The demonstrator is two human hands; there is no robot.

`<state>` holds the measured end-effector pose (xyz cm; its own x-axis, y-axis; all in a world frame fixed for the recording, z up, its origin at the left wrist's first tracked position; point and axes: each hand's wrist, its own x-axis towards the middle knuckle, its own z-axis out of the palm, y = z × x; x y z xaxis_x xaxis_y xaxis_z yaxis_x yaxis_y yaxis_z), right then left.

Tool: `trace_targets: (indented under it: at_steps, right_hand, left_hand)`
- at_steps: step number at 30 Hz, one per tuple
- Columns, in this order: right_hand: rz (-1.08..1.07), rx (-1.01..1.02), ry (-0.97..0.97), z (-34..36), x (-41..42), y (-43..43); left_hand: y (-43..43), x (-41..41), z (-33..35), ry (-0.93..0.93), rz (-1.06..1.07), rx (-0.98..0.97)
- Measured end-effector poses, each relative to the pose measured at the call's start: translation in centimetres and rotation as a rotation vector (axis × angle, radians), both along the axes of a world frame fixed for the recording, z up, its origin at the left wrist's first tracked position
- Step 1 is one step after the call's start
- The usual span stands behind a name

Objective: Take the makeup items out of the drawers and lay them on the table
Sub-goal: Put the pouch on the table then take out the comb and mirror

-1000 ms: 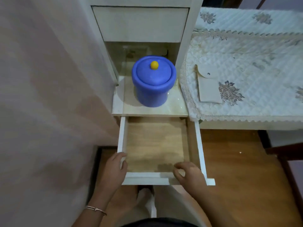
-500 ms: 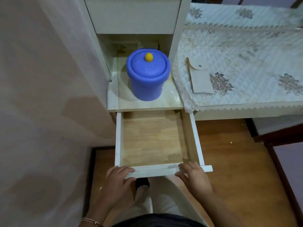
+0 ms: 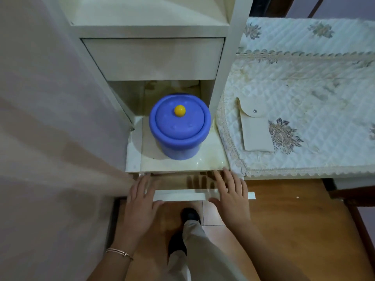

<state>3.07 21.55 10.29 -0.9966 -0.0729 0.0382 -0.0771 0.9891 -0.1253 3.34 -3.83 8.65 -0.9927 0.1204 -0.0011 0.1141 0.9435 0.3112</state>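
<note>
The lower drawer (image 3: 182, 195) of the white cabinet is pushed almost fully in; only a narrow strip of its bare wooden bottom shows. My left hand (image 3: 140, 201) lies flat against the left end of the drawer front, fingers spread. My right hand (image 3: 230, 194) presses flat on the right end, fingers reaching over the edge. Neither hand holds anything. The upper drawer (image 3: 154, 57) is closed. No makeup item is visible inside the drawer.
A blue lidded pot (image 3: 179, 126) with a yellow knob stands on the cabinet shelf. To the right, a quilted floral cloth covers the table (image 3: 304, 82), with a beige snap pouch (image 3: 255, 128) on it. A wall is at left; my leg and shoe (image 3: 189, 217) are below.
Both hands have pushed the empty lower drawer inward, from wide open to nearly closed. The camera has tilted upward, showing more of the cabinet above.
</note>
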Motion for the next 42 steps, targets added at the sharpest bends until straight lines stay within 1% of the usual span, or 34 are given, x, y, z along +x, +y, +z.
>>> trace_targets:
  at_steps: [2, 7, 10, 12, 15, 17, 21, 23, 26, 28, 29, 31, 34, 35, 37, 40, 42]
  right_hand:
    - [0.025, 0.008, 0.027, -0.2, -1.6, 0.1]
    - [0.046, 0.027, 0.083, -1.4, -3.8, 0.8]
    - [0.029, 0.003, 0.152, -1.9, -4.4, 0.8]
    - [0.008, 0.006, 0.172, -2.1, -4.8, 0.7]
    - [0.002, 0.013, 0.199, -2.3, -5.3, 0.6]
    - [0.015, 0.018, 0.208, -2.3, -5.4, 0.8]
    - [0.004, -0.006, 0.149, -1.3, -5.4, 1.0]
    - [0.031, -0.047, 0.090, -0.4, -4.9, 1.2]
    - [0.024, -0.118, -0.006, 1.2, -2.6, 1.8]
    - [-0.054, -0.204, -0.061, 1.9, 0.3, 2.1]
    - [-0.118, -0.258, -0.106, 2.0, 2.4, 2.2]
    - [-0.292, -0.382, -0.215, 1.6, 7.4, 2.1]
    - [-0.643, -0.634, -0.410, 0.7, 15.8, 1.4]
    - [-0.745, -0.690, -0.481, 0.2, 18.7, 1.2]
    - [-0.932, -0.740, -0.618, -1.1, 24.3, 0.8]
    - [-1.191, -0.905, -0.769, -2.5, 31.0, 0.3]
    - [-1.280, -0.957, -0.803, -2.6, 33.8, 0.2]
  left_hand:
    - [0.1, -1.6, 0.1, 0.028, 0.001, -0.017]
    - [0.1, -3.8, -0.1, 0.008, 0.058, 0.013]
    - [0.4, -4.5, 0.2, 0.056, 0.095, 0.034]
    - [0.7, -5.0, 0.4, 0.079, 0.131, 0.019]
    - [1.4, -5.3, 0.8, 0.057, 0.205, -0.010]
    - [1.5, -5.4, 0.9, 0.047, 0.207, -0.040]
    - [1.3, -4.9, 1.3, 0.012, 0.173, -0.010]
    - [1.1, -4.4, 1.5, 0.005, 0.135, 0.024]
    - [0.3, -2.9, 1.8, -0.037, 0.018, 0.090]
    - [-0.5, -0.9, 2.0, -0.084, -0.087, 0.164]
    - [-0.7, 0.4, 1.9, -0.136, -0.120, 0.223]
    - [-1.1, 3.7, 1.3, -0.311, -0.141, 0.292]
    - [-1.9, 8.2, -0.5, -0.632, -0.066, 0.320]
    - [-2.0, 9.6, -1.0, -0.740, -0.036, 0.322]
    - [-2.4, 11.9, -1.9, -0.892, 0.013, 0.321]
    - [-2.7, 14.3, -2.1, -1.043, 0.020, 0.280]
    - [-2.2, 14.5, -2.4, -1.062, 0.036, 0.251]
